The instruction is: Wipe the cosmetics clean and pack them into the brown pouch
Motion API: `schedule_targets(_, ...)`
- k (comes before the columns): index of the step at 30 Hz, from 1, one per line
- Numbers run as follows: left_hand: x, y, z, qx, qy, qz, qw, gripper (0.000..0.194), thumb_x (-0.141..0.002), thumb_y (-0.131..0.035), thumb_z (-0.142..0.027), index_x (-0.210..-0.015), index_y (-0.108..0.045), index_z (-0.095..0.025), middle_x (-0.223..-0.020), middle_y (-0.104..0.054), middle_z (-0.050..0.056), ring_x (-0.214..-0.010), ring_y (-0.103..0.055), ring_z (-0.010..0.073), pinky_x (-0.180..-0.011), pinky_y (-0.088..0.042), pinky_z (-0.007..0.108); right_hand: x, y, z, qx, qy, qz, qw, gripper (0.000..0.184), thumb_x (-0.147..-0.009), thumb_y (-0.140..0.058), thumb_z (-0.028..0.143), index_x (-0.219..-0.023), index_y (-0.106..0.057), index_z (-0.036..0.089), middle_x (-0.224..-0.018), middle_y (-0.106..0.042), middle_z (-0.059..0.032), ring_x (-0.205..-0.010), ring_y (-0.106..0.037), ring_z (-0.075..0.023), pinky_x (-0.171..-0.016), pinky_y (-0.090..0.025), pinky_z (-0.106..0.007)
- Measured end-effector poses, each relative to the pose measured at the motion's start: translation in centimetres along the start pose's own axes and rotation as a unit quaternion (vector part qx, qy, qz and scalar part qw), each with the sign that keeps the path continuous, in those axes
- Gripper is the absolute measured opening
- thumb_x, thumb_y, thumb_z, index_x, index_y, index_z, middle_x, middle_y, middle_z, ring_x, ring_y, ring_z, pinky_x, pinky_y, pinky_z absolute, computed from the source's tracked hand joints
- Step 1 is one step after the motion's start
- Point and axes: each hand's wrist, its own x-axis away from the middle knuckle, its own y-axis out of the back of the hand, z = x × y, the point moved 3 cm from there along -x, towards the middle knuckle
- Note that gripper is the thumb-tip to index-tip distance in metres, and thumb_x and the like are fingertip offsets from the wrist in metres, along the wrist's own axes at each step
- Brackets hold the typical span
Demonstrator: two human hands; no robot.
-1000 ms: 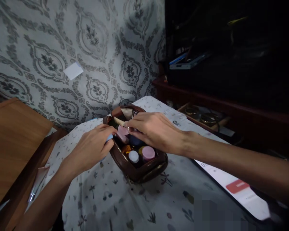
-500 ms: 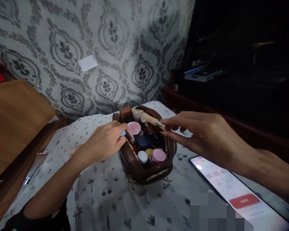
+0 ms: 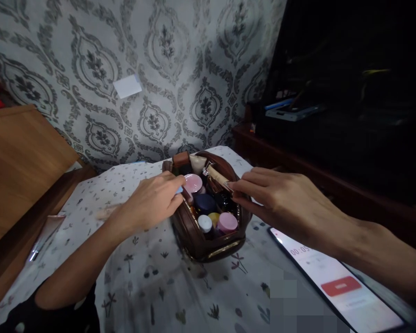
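Observation:
A brown cosmetic bag (image 3: 193,238) stands unzipped on the patterned cloth, full of jars and tubes. My left hand (image 3: 156,200) is closed at the bag's left rim, a bit of light blue showing between thumb and fingers. My right hand (image 3: 273,192) pinches one end of a slim beige tube (image 3: 217,177), which lies slanted in the bag's right side. Around it are a pale tube (image 3: 197,163), a pink-lidded jar (image 3: 193,183), a dark blue round item (image 3: 204,202), a white-capped jar (image 3: 204,224) and another pink-lidded jar (image 3: 227,223).
A phone (image 3: 333,277) with a lit timer lies at the right, below my right forearm. On the left are a wooden panel (image 3: 27,157) and a clear tube-like packet (image 3: 46,236). Behind the bag rises a patterned wall (image 3: 173,92); a dark screen (image 3: 346,101) stands at right.
My right hand has lowered the beige tube further into the bag, toward its right side. My left hand stays at the left rim. The view has shifted slightly.

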Motion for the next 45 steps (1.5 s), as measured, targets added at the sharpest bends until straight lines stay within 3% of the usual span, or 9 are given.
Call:
schedule_targets(3,-0.1,0.0,-0.1,-0.002,0.002,0.006,1.0,0.027,-0.089,-0.037,-0.016,-0.103,-0.06,-0.02,-0.098,-0.065,0.007,-0.094,-0.061,0.0248,-0.074,-0.047,0.035,-0.2,-0.1,0.2,0.006,0.009,0.055,0.998,0.019,-0.094,-0.051,0.016,-0.08,-0.064,0.017,-0.078,-0.065,-0.0056,-0.07,-0.058,-0.0163,-0.052,-0.037,-0.026)
schedule_targets(7,-0.2,0.0,-0.2,-0.008,0.007,0.01,1.0,0.025,-0.089,-0.037,-0.016,-0.1,-0.059,-0.019,-0.096,-0.065,0.007,-0.091,-0.061,0.0245,-0.073,-0.047,0.036,-0.5,-0.3,0.3,0.009,-0.003,0.076,0.997,0.019,-0.092,-0.051,0.012,-0.077,-0.061,0.017,-0.078,-0.064,-0.0056,-0.068,-0.055,-0.0153,-0.052,-0.034,-0.025)
schedule_targets(23,0.0,-0.3,0.1,0.001,-0.001,-0.014,1.0,0.025,-0.088,-0.039,-0.016,-0.101,-0.06,-0.021,-0.098,-0.065,0.007,-0.095,-0.062,0.0242,-0.077,-0.049,0.035,0.1,0.2,1.2,0.021,0.021,0.006,1.0,0.018,-0.093,-0.048,0.011,-0.082,-0.06,0.016,-0.076,-0.061,-0.0054,-0.067,-0.052,-0.0163,-0.054,-0.031,-0.028)
schedule_targets(27,0.1,-0.4,0.1,0.007,-0.004,-0.022,1.0,0.024,-0.089,-0.037,-0.017,-0.098,-0.059,-0.021,-0.097,-0.064,0.007,-0.092,-0.062,0.0239,-0.075,-0.048,0.035,-2.1,-0.4,1.4,0.018,0.007,0.039,0.999,0.014,-0.094,-0.05,0.014,-0.087,-0.063,0.015,-0.087,-0.064,-0.0089,-0.079,-0.056,-0.0192,-0.056,-0.033,-0.028)
schedule_targets(31,0.2,-0.4,0.1,0.009,-0.011,-0.032,0.999,0.024,-0.09,-0.034,-0.019,-0.095,-0.058,-0.02,-0.099,-0.063,0.008,-0.093,-0.06,0.0246,-0.076,-0.047,0.036,-5.9,-2.4,1.9,-0.003,0.02,0.077,0.997,0.02,-0.095,-0.047,0.011,-0.105,-0.065,0.011,-0.103,-0.066,-0.0139,-0.098,-0.058,-0.0234,-0.065,-0.039,-0.03)
schedule_targets(35,0.2,-0.4,0.1,0.01,-0.016,-0.034,0.999,0.022,-0.091,-0.033,-0.021,-0.091,-0.055,-0.02,-0.095,-0.062,0.007,-0.092,-0.058,0.0244,-0.077,-0.046,0.037,-8.2,-4.1,2.7,-0.028,0.026,0.096,0.995,0.025,-0.091,-0.048,0.007,-0.109,-0.064,0.009,-0.109,-0.066,-0.0163,-0.107,-0.059,-0.0267,-0.068,-0.041,-0.032)
schedule_targets(41,0.2,-0.3,0.2,0.016,-0.023,-0.03,0.999,0.019,-0.092,-0.034,-0.02,-0.09,-0.053,-0.021,-0.091,-0.06,0.005,-0.088,-0.057,0.0226,-0.074,-0.046,0.035,-7.9,-4.8,3.1,-0.115,-0.054,0.157,0.979,0.025,-0.091,-0.047,0.013,-0.111,-0.063,0.015,-0.096,-0.072,-0.0107,-0.087,-0.068,-0.0243,-0.058,-0.037,-0.03)
schedule_targets(45,0.3,-0.3,0.3,0.023,-0.019,-0.027,0.999,0.02,-0.093,-0.035,-0.021,-0.095,-0.055,-0.02,-0.096,-0.062,0.006,-0.092,-0.058,0.0241,-0.075,-0.046,0.037,-7.8,-5.1,2.6,-0.162,-0.105,0.182,0.964,0.022,-0.088,-0.053,0.019,-0.107,-0.065,0.019,-0.092,-0.074,-0.0085,-0.085,-0.069,-0.0234,-0.058,-0.037,-0.028)
